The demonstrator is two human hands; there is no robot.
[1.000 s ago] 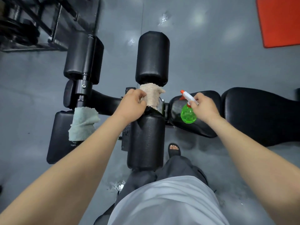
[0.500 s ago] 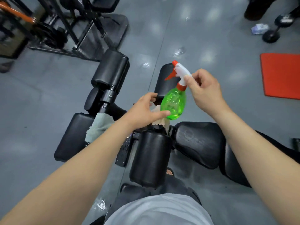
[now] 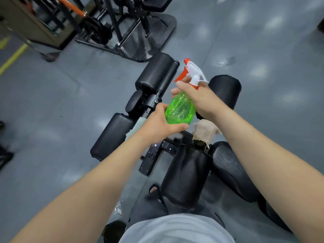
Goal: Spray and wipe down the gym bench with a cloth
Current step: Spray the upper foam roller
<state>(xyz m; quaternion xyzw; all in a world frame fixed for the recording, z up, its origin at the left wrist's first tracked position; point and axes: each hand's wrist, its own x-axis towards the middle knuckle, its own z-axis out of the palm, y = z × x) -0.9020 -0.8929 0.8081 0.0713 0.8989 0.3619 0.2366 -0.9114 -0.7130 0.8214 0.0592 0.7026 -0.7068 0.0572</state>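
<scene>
Since 1 s ago, L hand point(image 3: 157, 125) has left the beige cloth point(image 3: 205, 130) and come up to the bottle point(image 3: 180, 109). Half a sec back its fingers were only reaching for the base; now they curl round the green body w/ thumb underneath. R hand point(image 3: 201, 100) has lifted the bottle from beside the seat and keeps its grip on the neck, just under the trigger head point(image 3: 192, 71). So both hands grip the bottle, held in the air, nozzle pointing away from the person.

Beige cloth lies just below-right of the bottle, draped over the frame of the surface point(image 3: 185, 176), no hand on it. 2nd cloth, grey-green point(image 3: 138, 123), hangs on a post just below-left of the bottle, partly hidden by the L forearm. Roller pads point(image 3: 157, 72) sit beyond and below the bottle.

Progress, my read: early to mid. Seat pad point(image 3: 233, 172), below-right of the bottle, shows droplets, so some spraying looks done there; can't tell if any pad has been wiped. Two-hand hold looks like a handover or a fiddle w/ the head, can't tell which. Left to do, prob: spray remaining pads, put bottle down, pick up cloth, wipe all over. Wet patches on the floor point(image 3: 52, 120) too.
</scene>
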